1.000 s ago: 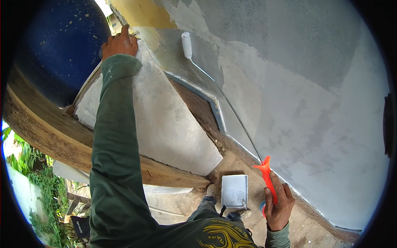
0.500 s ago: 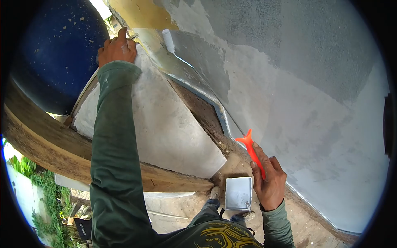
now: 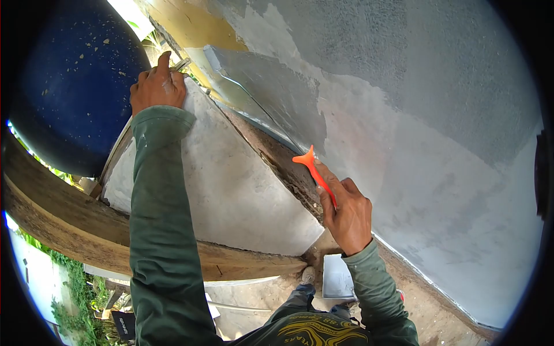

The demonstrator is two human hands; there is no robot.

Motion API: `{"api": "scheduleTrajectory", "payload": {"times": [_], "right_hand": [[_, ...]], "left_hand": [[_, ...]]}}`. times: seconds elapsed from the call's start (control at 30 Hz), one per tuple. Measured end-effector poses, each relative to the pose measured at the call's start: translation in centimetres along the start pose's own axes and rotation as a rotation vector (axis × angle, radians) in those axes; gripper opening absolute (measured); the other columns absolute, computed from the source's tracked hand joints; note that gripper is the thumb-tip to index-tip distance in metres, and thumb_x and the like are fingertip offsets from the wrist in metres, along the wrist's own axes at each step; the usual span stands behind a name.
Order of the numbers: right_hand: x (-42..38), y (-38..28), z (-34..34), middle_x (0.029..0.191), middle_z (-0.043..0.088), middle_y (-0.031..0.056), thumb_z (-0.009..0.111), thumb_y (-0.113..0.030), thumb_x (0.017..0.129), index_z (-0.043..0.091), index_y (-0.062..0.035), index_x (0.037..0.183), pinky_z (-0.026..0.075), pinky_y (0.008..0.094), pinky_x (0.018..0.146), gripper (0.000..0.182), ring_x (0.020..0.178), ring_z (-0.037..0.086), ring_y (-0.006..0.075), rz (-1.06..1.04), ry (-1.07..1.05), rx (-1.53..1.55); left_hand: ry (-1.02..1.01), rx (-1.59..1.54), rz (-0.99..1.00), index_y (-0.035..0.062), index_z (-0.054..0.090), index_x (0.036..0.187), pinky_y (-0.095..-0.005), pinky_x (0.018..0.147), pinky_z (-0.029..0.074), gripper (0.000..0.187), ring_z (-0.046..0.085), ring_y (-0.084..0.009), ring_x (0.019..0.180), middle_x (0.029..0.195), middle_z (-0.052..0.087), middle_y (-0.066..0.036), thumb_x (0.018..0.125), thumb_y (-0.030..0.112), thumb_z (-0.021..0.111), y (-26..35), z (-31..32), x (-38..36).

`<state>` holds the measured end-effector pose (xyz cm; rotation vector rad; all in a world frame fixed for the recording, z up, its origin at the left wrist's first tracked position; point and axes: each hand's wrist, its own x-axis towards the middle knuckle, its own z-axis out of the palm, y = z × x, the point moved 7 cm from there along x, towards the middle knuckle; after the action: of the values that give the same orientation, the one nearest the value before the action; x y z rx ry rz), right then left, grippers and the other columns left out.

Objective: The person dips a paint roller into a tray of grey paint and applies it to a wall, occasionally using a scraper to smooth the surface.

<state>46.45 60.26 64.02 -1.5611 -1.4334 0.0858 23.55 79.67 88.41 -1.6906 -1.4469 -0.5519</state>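
With the handle [image 3: 317, 177] clasped by the right hand [image 3: 352, 218], the left hand's [image 3: 158, 91] grip unclear, the roller [image 3: 212, 57], upper left, is best pressed evenly.

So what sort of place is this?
Probably an outdoor spot beside a building being painted: a paint roller rests against a partly coated wall, a white tray sits on bare, dirty ground, and greenery shows beyond the wooden beam.

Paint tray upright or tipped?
Upright: the tray rests on the ground, open side up, partly hidden by the right sleeve.
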Motion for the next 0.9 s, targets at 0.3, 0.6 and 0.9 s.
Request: {"api": "scheduleTrajectory", "payload": {"times": [0.3,0.6,0.9], "right_hand": [[4.6,-0.3,4.4,0.066,0.055,0.0102,0.068,-0.017,0.093,0.061,-0.0232,0.139,0.046,0.043,0.052,0.047,0.053,0.055,0.0287,-0.008,0.003,0.047],[9.0,-0.7,10.5,0.078,0.061,0.0129,0.068,-0.019,0.091,0.06,-0.0266,0.137,0.05,0.046,0.049,0.047,0.056,0.065,0.0312,-0.082,0.061,0.033],[14.3,-2.1,15.8,0.088,0.064,0.0188,0.063,-0.017,0.092,0.058,-0.0283,0.139,0.054,0.0509,0.059,0.048,0.065,0.069,0.0384,-0.069,-0.011,0.071]], "left_hand": [[0.017,0.014,0.013,0.0207,0.055,0.138,-0.0503,0.099,0.047,0.043,0.063,-0.0337,0.113,0.118,0.07,-0.016,0.096,0.025,0.047,0.0,0.0,-0.1],[0.039,-0.015,0.019,0.0183,0.054,0.139,-0.0492,0.098,0.046,0.046,0.062,-0.0326,0.115,0.118,0.071,-0.013,0.094,0.023,0.049,0.1,-0.2,-0.3],[0.014,0.005,-0.009,0.0235,0.053,0.141,-0.0481,0.104,0.044,0.047,0.061,-0.0306,0.119,0.125,0.069,-0.011,0.095,0.023,0.045,-0.1,0.1,-0.2]]}}
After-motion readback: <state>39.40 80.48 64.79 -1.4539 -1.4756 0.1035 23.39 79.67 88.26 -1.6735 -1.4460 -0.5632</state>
